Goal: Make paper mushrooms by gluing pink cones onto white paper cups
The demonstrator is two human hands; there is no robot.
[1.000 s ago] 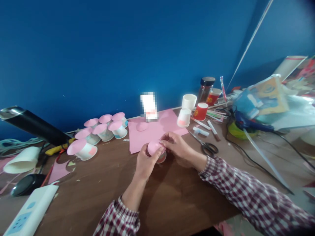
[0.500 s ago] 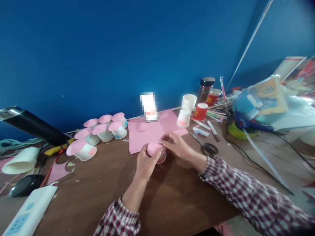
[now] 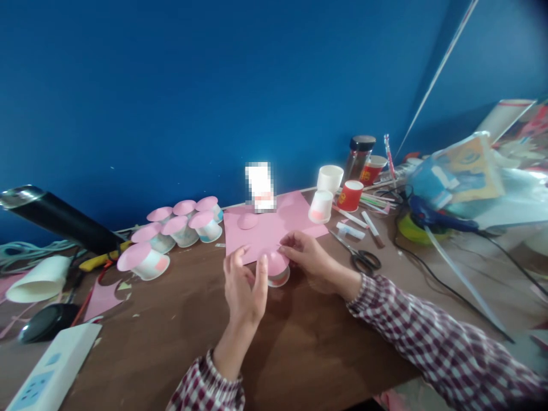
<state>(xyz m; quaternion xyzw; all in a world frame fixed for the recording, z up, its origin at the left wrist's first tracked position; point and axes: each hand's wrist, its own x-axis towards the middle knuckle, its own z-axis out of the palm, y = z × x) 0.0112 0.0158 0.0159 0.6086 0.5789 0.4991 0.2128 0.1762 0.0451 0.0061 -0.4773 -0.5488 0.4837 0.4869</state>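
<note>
A paper cup [image 3: 279, 279] stands upside down on the brown table in front of me, with a pink paper disc [image 3: 277, 264] on top of it. Just left of the cup, my left hand [image 3: 244, 288] is open, thumb and fingers apart, the thumb close to the disc's left edge. At the disc's upper right edge, my right hand [image 3: 306, 257] has its fingers pinched together; what is between them, if anything, is too small to make out. Behind lie pink paper sheets [image 3: 295, 220], with another pink disc [image 3: 247, 221] on them.
Several cups topped with pink discs [image 3: 180, 230] stand at the left. To the right are white cups [image 3: 321, 206], a red cup [image 3: 351, 196], scissors [image 3: 363, 260], glue sticks [image 3: 351, 230] and a hot glue gun [image 3: 440, 217]. A white power strip [image 3: 64, 359] lies front left.
My left hand has let go of the pink disc and drawn back to the left, its fingers spreading. The right hand stays pinched near the disc's edge.
</note>
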